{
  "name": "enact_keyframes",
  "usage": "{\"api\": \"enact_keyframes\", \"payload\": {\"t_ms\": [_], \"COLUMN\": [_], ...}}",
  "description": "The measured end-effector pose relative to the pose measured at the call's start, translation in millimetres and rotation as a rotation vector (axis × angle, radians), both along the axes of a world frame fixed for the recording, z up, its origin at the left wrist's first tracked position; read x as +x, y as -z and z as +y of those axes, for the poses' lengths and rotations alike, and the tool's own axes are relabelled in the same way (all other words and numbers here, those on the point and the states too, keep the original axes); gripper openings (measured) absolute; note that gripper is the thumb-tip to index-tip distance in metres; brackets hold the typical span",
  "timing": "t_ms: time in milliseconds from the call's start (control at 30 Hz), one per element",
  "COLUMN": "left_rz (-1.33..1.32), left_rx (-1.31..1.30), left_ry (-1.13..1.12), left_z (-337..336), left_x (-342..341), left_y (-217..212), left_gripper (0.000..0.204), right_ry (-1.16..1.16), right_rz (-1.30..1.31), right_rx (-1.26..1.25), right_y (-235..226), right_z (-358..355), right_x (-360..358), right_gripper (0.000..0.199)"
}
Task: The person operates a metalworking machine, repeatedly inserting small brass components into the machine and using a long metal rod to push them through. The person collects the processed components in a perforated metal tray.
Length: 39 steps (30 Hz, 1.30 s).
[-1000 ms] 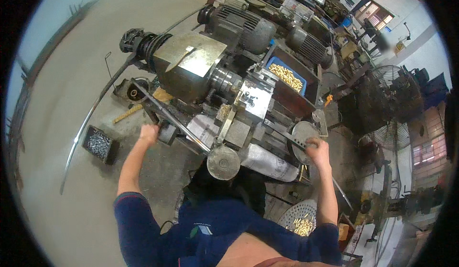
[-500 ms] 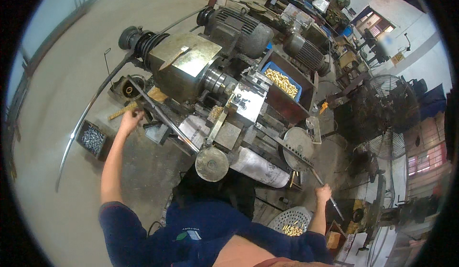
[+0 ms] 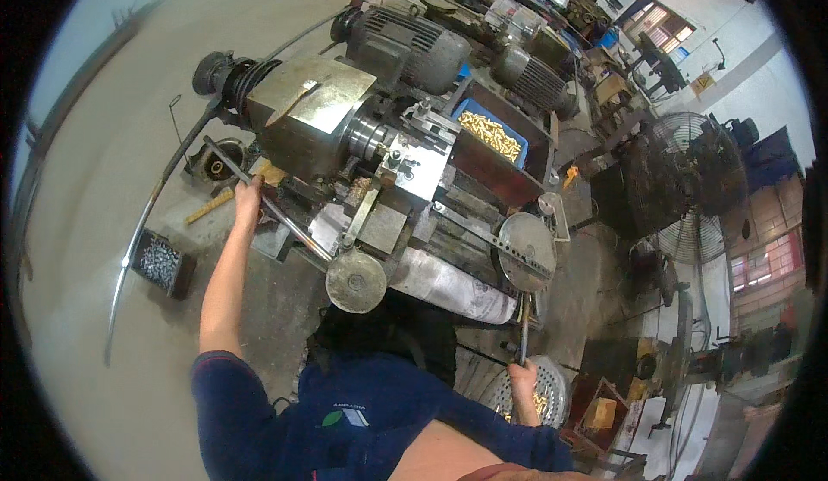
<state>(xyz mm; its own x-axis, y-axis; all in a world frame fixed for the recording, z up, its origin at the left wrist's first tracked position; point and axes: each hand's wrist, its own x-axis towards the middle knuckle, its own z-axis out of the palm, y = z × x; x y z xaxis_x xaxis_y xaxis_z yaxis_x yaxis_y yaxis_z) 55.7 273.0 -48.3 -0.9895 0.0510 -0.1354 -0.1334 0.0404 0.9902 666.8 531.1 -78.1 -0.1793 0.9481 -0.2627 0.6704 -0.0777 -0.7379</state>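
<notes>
A small lathe stands before me, its chuck (image 3: 369, 139) beside the metal headstock box (image 3: 302, 106). My left hand (image 3: 248, 198) is closed at a long steel lever (image 3: 289, 222), which slants down to a round disc (image 3: 355, 281) on the near side. Its fingertips are partly hidden. On the right, my right hand (image 3: 521, 376) grips the lower end of a bar handle (image 3: 524, 330), which hangs from a larger round plate (image 3: 527, 248). Under that hand is a perforated bowl (image 3: 556, 386) holding small brass-coloured pieces. The cross slide (image 3: 414, 169) lies between both levers.
A blue tray (image 3: 466, 110) of brass-coloured pieces sits behind the slide. At left, a dark bin (image 3: 181, 272) holds grey metal bits, near a long curved rod (image 3: 138, 244). Motors (image 3: 414, 46) stand behind. A large fan (image 3: 690, 179) is at right.
My left hand has risen to the steel lever. My right hand has swung the bar handle inward, from slanting right to nearly straight down. The whole view has shifted slightly.
</notes>
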Motion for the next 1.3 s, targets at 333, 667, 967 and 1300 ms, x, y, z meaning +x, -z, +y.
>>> {"api": "enact_keyframes", "payload": {"t_ms": [333,667,967,1300], "left_rz": [0.044,-0.09,0.399,0.099], "left_rx": [-0.053,-0.028,-1.108,-1.161], "left_ry": [0.055,0.219,0.469,0.096], "left_z": [2.2,-9.4,-79.9,-18.9], "left_x": [-1.1,-18.7,-29.4,42.8], "left_y": [0.0,29.9,96.4,137.1], "left_gripper": [0.023,0.032,0.049,0.043], "right_ry": [-0.042,-0.106,-0.235,-0.247], "right_rz": [0.054,-1.075,-0.389,-0.244], "right_rx": [0.036,0.514,0.856,0.461], "right_y": [-5.0,-22.1,-10.3,-4.8], "right_z": [-8.9,166.3,86.3,52.2], "right_x": [-10.7,26.3,-38.5,-57.2], "right_gripper": [0.013,0.036,0.059,0.036]}}
